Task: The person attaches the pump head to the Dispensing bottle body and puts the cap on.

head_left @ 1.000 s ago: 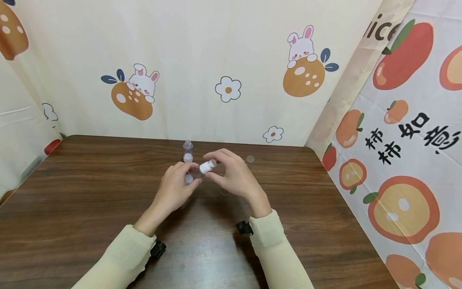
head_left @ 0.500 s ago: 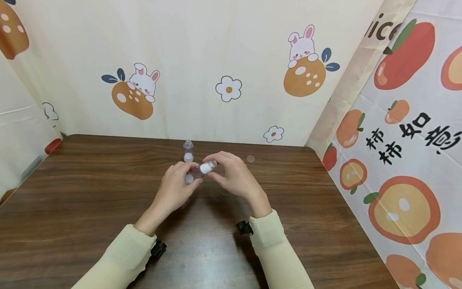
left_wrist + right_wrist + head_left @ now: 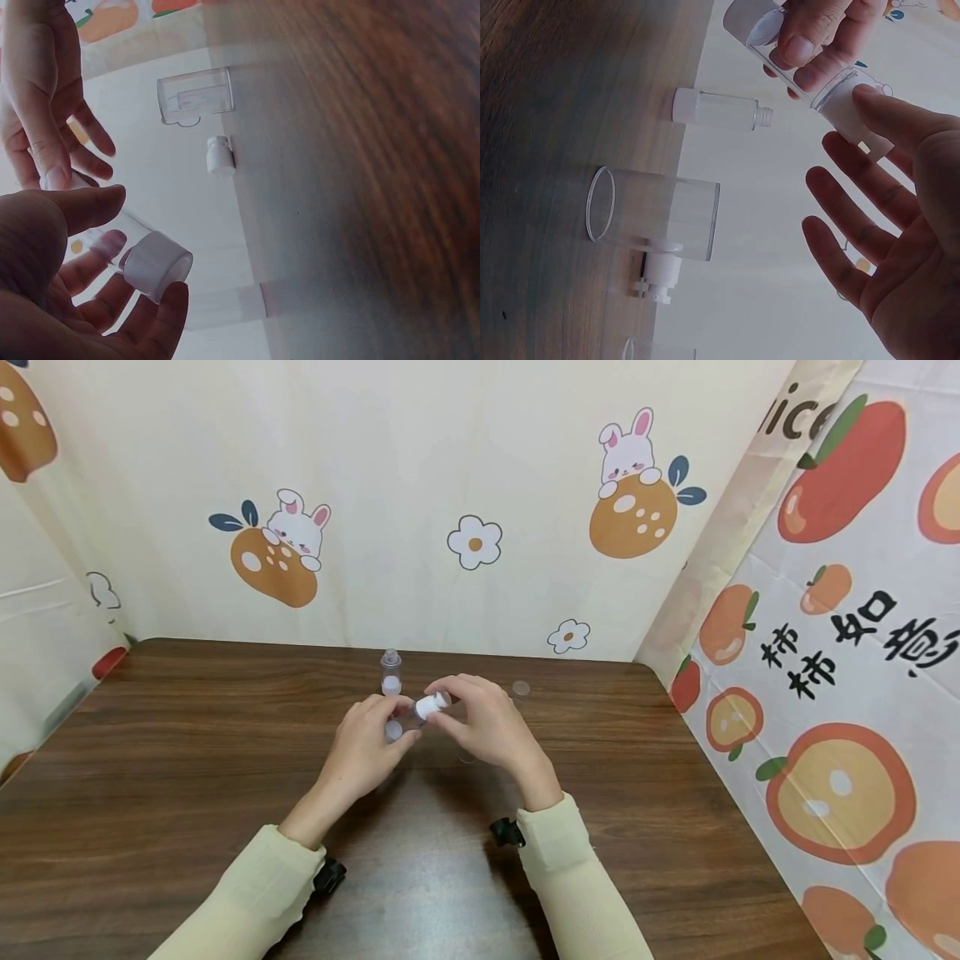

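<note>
My left hand [image 3: 367,739] grips a clear pump bottle [image 3: 135,226] with a white base [image 3: 157,262], tilted above the table. My right hand [image 3: 483,722] has its thumb and index finger on the white pump top [image 3: 849,111] at the bottle's other end, its remaining fingers spread apart. In the right wrist view the top meets the clear body, and part of the bottle is hidden behind the left fingers [image 3: 817,34]. Behind the hands stands a second clear bottle [image 3: 731,111], upright on a white base, with a bare threaded neck.
A clear cylindrical cap [image 3: 690,214] stands on the dark wooden table [image 3: 225,760]. Near it is a loose white pump top [image 3: 220,157]. Another clear cap [image 3: 521,688] stands farther right. A printed curtain [image 3: 390,460] hangs behind the table.
The white pump top has turned a little between the right fingers, and a notch now shows at its end. Both hands stay in nearly the same place.
</note>
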Action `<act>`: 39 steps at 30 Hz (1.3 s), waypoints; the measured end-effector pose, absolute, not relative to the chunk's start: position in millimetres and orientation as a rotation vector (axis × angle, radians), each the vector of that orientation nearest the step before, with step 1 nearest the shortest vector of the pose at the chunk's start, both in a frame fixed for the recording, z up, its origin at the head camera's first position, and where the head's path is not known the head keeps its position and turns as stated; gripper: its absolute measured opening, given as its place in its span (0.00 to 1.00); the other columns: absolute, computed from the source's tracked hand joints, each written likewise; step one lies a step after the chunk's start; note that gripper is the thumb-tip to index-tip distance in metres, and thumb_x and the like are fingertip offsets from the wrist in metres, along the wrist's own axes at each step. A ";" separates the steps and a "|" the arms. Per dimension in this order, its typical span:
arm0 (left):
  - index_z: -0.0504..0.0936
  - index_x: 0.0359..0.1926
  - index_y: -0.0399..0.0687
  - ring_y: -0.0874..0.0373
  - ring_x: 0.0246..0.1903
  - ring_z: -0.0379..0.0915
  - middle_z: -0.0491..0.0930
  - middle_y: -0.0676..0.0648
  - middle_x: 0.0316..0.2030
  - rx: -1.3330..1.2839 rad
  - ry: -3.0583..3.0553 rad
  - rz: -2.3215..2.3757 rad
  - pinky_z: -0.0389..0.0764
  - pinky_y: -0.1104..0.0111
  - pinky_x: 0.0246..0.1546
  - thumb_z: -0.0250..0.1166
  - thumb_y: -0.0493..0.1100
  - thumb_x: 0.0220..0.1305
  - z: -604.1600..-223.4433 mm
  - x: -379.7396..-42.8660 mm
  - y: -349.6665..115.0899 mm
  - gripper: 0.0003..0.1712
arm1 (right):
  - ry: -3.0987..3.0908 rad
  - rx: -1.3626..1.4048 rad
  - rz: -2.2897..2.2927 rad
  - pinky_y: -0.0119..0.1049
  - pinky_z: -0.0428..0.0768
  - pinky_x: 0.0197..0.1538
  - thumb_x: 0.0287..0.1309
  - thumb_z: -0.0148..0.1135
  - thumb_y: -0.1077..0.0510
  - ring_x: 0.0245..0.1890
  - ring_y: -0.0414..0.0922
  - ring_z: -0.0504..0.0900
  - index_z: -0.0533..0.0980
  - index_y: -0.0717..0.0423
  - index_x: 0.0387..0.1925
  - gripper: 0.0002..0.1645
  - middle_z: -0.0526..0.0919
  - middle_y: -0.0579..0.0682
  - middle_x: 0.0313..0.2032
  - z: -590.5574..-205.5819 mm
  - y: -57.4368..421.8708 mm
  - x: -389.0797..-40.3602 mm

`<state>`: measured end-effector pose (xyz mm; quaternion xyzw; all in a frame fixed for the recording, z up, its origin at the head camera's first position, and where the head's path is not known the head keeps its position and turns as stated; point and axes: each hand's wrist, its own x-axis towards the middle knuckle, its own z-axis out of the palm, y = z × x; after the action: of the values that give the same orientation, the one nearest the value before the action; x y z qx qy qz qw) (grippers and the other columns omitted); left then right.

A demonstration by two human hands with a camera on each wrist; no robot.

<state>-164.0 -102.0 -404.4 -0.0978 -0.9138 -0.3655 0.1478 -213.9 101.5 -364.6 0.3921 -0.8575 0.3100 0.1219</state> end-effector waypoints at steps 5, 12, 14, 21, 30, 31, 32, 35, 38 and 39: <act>0.85 0.55 0.43 0.41 0.50 0.78 0.85 0.41 0.49 -0.283 -2.627 -1.047 0.76 0.46 0.53 0.77 0.40 0.64 -404.2 -163.8 -102.0 0.20 | -2.561 1.078 0.870 0.39 0.82 0.49 0.67 0.74 0.53 0.42 0.40 0.83 0.84 0.49 0.48 0.11 0.86 0.41 0.41 -364.5 99.8 -214.0; 0.85 0.54 0.43 0.42 0.50 0.78 0.85 0.41 0.49 -0.290 -2.625 -1.040 0.76 0.46 0.53 0.77 0.39 0.63 -404.7 -164.0 -102.2 0.20 | -2.600 1.013 0.862 0.37 0.81 0.49 0.67 0.75 0.50 0.42 0.44 0.85 0.84 0.48 0.44 0.10 0.86 0.40 0.39 -364.7 98.8 -212.8; 0.85 0.54 0.43 0.42 0.50 0.78 0.85 0.41 0.49 -0.290 -2.627 -1.037 0.76 0.46 0.53 0.77 0.39 0.63 -405.0 -164.0 -102.0 0.20 | -2.610 1.000 0.873 0.38 0.81 0.48 0.66 0.75 0.49 0.42 0.45 0.86 0.84 0.48 0.43 0.11 0.86 0.41 0.38 -364.8 98.9 -212.2; 0.85 0.54 0.42 0.43 0.49 0.78 0.85 0.42 0.48 -0.294 -2.618 -1.026 0.77 0.47 0.52 0.77 0.39 0.63 -405.1 -164.6 -101.6 0.20 | -2.631 0.978 0.890 0.39 0.82 0.49 0.66 0.75 0.47 0.44 0.43 0.85 0.84 0.49 0.50 0.17 0.87 0.43 0.43 -364.4 100.0 -212.1; 0.85 0.54 0.43 0.42 0.49 0.78 0.85 0.41 0.48 -0.284 -2.619 -1.032 0.77 0.46 0.51 0.78 0.41 0.63 -405.0 -164.6 -101.3 0.20 | -2.549 1.098 0.973 0.40 0.82 0.53 0.61 0.80 0.53 0.48 0.38 0.80 0.79 0.47 0.64 0.31 0.81 0.44 0.57 -363.7 104.2 -213.3; 0.85 0.54 0.43 0.42 0.50 0.78 0.85 0.41 0.48 -0.282 -2.620 -1.034 0.77 0.46 0.51 0.78 0.41 0.63 -405.0 -164.4 -101.4 0.20 | -2.538 1.114 0.978 0.39 0.82 0.54 0.60 0.80 0.54 0.48 0.38 0.79 0.79 0.47 0.64 0.31 0.80 0.45 0.57 -363.8 104.5 -213.5; 0.85 0.54 0.43 0.41 0.50 0.78 0.85 0.41 0.48 -0.280 -2.622 -1.036 0.77 0.46 0.52 0.78 0.41 0.63 -404.9 -164.3 -101.4 0.20 | -2.528 1.128 0.980 0.38 0.81 0.54 0.60 0.80 0.54 0.48 0.38 0.79 0.79 0.48 0.63 0.31 0.81 0.45 0.58 -363.8 104.7 -213.7; 0.85 0.54 0.43 0.41 0.51 0.78 0.85 0.41 0.49 -0.274 -2.629 -1.041 0.76 0.46 0.53 0.78 0.41 0.63 -404.7 -163.8 -101.3 0.20 | -2.508 1.157 0.982 0.36 0.80 0.53 0.60 0.80 0.56 0.48 0.39 0.77 0.79 0.49 0.63 0.30 0.81 0.47 0.58 -363.9 105.2 -214.3; 0.85 0.55 0.43 0.41 0.52 0.78 0.85 0.41 0.49 -0.268 -2.636 -1.046 0.76 0.45 0.54 0.78 0.41 0.63 -404.4 -163.3 -101.5 0.20 | -2.502 1.174 0.975 0.38 0.80 0.53 0.60 0.80 0.57 0.48 0.39 0.77 0.79 0.49 0.62 0.30 0.81 0.46 0.57 -363.9 105.4 -214.7; 0.85 0.55 0.43 0.41 0.52 0.78 0.85 0.41 0.50 -0.266 -2.637 -1.048 0.76 0.45 0.54 0.78 0.41 0.63 -404.3 -163.2 -101.5 0.20 | -2.500 1.179 0.973 0.39 0.81 0.53 0.60 0.80 0.58 0.49 0.39 0.77 0.79 0.49 0.62 0.30 0.81 0.46 0.57 -364.0 105.5 -214.8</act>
<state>-163.2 -101.5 -404.3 -0.0924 -0.9154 -0.3637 0.1454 -214.8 105.5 -364.0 0.4001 -0.8484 0.3303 0.1054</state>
